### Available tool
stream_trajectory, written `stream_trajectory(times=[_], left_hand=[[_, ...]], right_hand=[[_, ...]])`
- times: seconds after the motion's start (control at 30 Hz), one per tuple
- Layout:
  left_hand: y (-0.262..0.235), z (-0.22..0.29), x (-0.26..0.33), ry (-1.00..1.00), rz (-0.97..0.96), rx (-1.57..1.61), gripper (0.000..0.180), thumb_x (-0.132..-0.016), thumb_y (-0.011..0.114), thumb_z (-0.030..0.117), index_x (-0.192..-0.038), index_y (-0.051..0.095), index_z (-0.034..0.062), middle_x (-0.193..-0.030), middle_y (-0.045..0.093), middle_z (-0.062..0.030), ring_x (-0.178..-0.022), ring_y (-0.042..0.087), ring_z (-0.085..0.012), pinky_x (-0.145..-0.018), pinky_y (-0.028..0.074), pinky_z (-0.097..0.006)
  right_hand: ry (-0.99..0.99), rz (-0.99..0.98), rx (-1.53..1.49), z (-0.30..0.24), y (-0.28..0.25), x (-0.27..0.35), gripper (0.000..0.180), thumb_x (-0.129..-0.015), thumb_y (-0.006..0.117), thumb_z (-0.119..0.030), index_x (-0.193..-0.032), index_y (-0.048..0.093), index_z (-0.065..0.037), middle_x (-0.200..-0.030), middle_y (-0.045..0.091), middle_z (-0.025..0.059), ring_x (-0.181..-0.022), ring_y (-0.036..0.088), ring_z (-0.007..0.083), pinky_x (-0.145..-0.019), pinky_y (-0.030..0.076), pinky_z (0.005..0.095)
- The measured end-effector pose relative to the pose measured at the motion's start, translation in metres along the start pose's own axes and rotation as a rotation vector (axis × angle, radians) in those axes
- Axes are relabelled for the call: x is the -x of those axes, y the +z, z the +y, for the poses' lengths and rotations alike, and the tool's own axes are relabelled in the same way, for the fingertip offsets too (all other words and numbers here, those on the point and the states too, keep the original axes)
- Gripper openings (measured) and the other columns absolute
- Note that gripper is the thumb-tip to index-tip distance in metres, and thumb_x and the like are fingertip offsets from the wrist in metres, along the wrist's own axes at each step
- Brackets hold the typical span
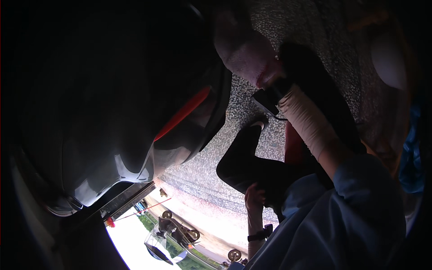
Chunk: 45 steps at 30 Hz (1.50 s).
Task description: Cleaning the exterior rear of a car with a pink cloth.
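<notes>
Right hand (268, 75) is meeting a pinkish bundle (247, 56) beside the dark car (121, 130), grip too dim to tell, so keep reach steady while left hand (255, 196), fingers curled, is resting against the trouser leg (263, 173).

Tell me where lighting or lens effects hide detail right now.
Head view: the sky burns out to white near the lower edge; head view: deep shadow dulls the right hand, its grip unclear; head view: pale glare streaks the dark vehicle; head view: corners fall to black.
</notes>
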<state>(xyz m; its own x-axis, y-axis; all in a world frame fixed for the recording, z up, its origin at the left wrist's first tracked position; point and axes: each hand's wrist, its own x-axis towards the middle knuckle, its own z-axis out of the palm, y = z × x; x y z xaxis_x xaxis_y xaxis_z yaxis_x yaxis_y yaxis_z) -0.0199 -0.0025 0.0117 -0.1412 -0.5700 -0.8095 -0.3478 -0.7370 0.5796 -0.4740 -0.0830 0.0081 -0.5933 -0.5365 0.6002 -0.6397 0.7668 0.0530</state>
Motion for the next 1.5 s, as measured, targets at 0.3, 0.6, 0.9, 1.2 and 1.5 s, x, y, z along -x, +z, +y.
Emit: stream_trajectory(times=[0.3,0.6,0.9,1.2,1.5], left_hand=[[0.006,-0.002,0.004,0.077,0.003,-0.024,0.036,-0.094,0.041,0.031,-0.118,0.05,0.0049,-0.076,0.063,-0.0081,-0.051,0.053,-0.0091,-0.042,0.041,-0.019],[0.004,-0.002,0.001,0.105,0.015,-0.048,0.036,-0.093,0.04,0.028,-0.118,0.05,0.0034,-0.074,0.06,-0.0048,-0.052,0.049,-0.0061,-0.043,0.039,-0.017],[-0.012,-0.011,-0.01,0.081,-0.094,0.054,0.038,-0.093,0.043,0.029,-0.122,0.047,0.0031,-0.081,0.064,-0.0107,-0.053,0.057,-0.0103,-0.041,0.044,-0.019],[-0.028,-0.027,-0.018,0.102,-0.225,0.231,0.038,-0.094,0.041,0.027,-0.123,0.045,0.0028,-0.083,0.064,-0.0137,-0.055,0.06,-0.0155,-0.041,0.048,-0.023],[-0.039,-0.044,-0.047,0.077,-0.789,0.711,0.04,-0.096,0.034,0.024,-0.127,0.036,-0.001,-0.101,0.057,-0.0292,-0.073,0.064,-0.0355,-0.053,0.057,-0.037]], right_hand=[[0.139,-0.139,0.29,-0.088,0.027,0.054,0.015,-0.073,0.05,-0.011,-0.073,0.061,-0.002,-0.06,0.05,0.0089,-0.049,0.051,0.0184,-0.037,0.037,0.0333],[-0.222,-0.28,-0.036,-0.089,0.021,0.074,0.013,-0.076,0.052,-0.003,-0.085,0.062,-0.002,-0.076,0.06,0.0092,-0.067,0.059,0.0187,-0.059,0.05,0.0299],[-1.411,-0.333,0.722,-0.072,-0.032,0.083,0.026,-0.071,0.064,-0.014,-0.094,0.064,-0.001,-0.086,0.064,0.0101,-0.084,0.06,0.0183,-0.084,0.046,0.0306],[-0.801,-0.185,-0.22,-0.051,-0.046,0.042,0.018,-0.072,0.056,-0.014,-0.058,0.06,-0.003,-0.058,0.055,0.0089,-0.054,0.054,0.0207,-0.046,0.045,0.0361],[-0.655,-0.061,-0.203,-0.041,-0.126,-0.022,0.006,-0.057,0.064,-0.013,-0.061,0.065,-0.009,-0.065,0.059,0.0049,-0.069,0.059,0.0202,-0.061,0.05,0.0346]])
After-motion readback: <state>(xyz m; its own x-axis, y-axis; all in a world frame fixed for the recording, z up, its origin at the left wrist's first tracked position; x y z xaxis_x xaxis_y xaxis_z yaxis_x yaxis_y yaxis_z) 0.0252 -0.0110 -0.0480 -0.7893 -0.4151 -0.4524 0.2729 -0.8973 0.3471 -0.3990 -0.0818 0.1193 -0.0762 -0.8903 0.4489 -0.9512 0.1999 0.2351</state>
